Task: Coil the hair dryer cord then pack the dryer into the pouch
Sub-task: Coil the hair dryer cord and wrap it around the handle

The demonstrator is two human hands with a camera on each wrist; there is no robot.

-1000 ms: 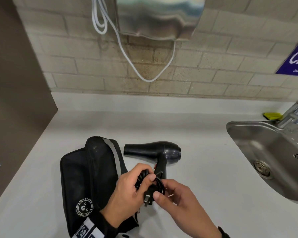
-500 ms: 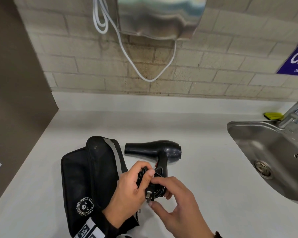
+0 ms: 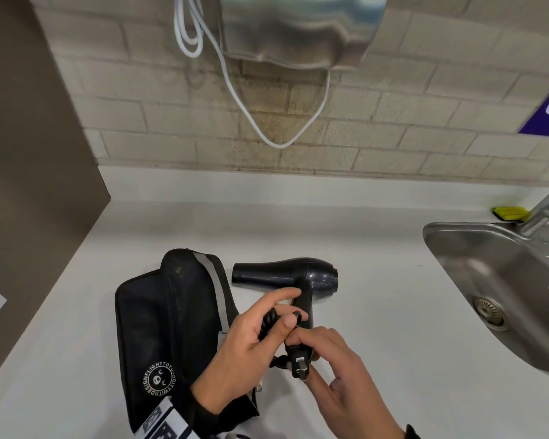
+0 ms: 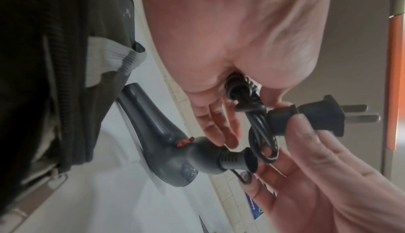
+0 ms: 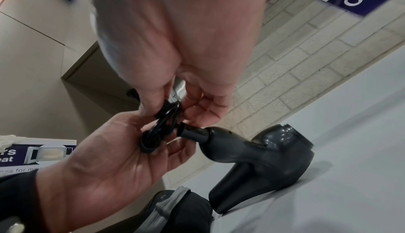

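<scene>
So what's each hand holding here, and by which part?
Left hand grips the coiled cord bundle; right hand pinches the plug body. The dryer lies unheld.

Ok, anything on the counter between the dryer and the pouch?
Nothing visible. The dryer lies right beside the pouch, nozzle toward it. Only the hands are nearby: the left hand holds the cord bundle and the right hand pinches the plug.
</scene>
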